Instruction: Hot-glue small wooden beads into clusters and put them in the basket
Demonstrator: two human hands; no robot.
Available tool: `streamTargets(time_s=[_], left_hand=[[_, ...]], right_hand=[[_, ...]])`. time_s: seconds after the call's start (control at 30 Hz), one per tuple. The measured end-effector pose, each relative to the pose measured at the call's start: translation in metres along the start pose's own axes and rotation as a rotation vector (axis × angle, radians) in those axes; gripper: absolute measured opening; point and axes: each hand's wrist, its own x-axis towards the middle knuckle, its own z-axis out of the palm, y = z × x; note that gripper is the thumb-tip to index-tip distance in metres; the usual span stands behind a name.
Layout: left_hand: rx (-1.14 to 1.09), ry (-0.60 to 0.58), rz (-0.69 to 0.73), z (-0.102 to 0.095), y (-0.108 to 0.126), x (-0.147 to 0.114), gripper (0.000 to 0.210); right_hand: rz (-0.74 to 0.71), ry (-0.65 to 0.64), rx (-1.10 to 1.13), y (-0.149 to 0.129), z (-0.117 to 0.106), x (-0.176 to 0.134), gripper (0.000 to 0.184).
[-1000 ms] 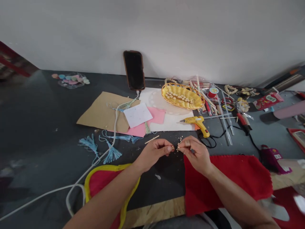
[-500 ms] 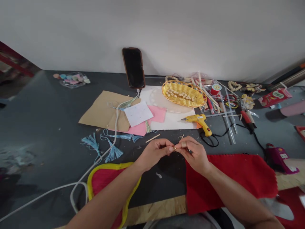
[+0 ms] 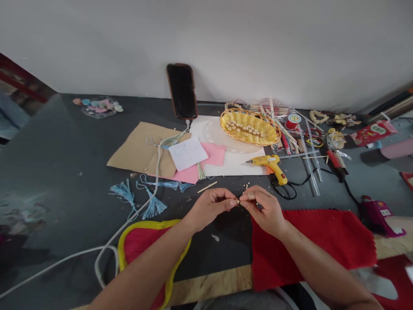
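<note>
From my end of the head camera, I see both hands closed in a fine pinch over the black tabletop (image 3: 206,258). The left hand (image 3: 209,206) grips a small pale piece (image 3: 238,202) between thumb and forefinger; the right hand (image 3: 263,211) has its thumb and forefinger pinched together at the right edge of that piece, seemingly gripping it too. The fingers hide much of it, so I can't make out its exact shape.

I judge it very light and hard, easy to roll or flick away, and perhaps fragile wherever small parts join. I'd hold it by its outer sides, lightly, with the very fingertips.

Loose pale beads (image 3: 247,185) lie just beyond the right fingertips; they look equally prone to scatter. Past them rests the yellow glue gun (image 3: 266,161), and behind that a woven basket (image 3: 269,137) holds pale clusters (image 3: 245,128). Red felt (image 3: 322,237) lies under the right forearm, soft and limp by its look.
</note>
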Motion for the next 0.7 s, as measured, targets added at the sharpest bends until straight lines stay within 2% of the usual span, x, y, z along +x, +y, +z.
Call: streamTargets(time_s=[0.4, 0.53, 0.6, 0.7], left_hand=[[0.041, 0.003, 0.007, 0.001, -0.001, 0.000, 0.024], [0.015, 0.002, 0.000, -0.001, -0.001, 0.001, 0.025], [-0.011, 0.014, 0.001, -0.002, -0.002, 0.001, 0.026], [-0.053, 0.036, 0.014, -0.005, -0.003, 0.001, 0.025]], right_hand=[[-0.006, -0.056, -0.016, -0.002, 0.003, 0.002, 0.010], [-0.009, 0.002, -0.036, 0.001, -0.003, -0.001, 0.007], [-0.043, 0.064, -0.085, 0.005, -0.009, -0.003, 0.015], [-0.181, 0.137, -0.183, 0.013, -0.018, -0.004, 0.028]])
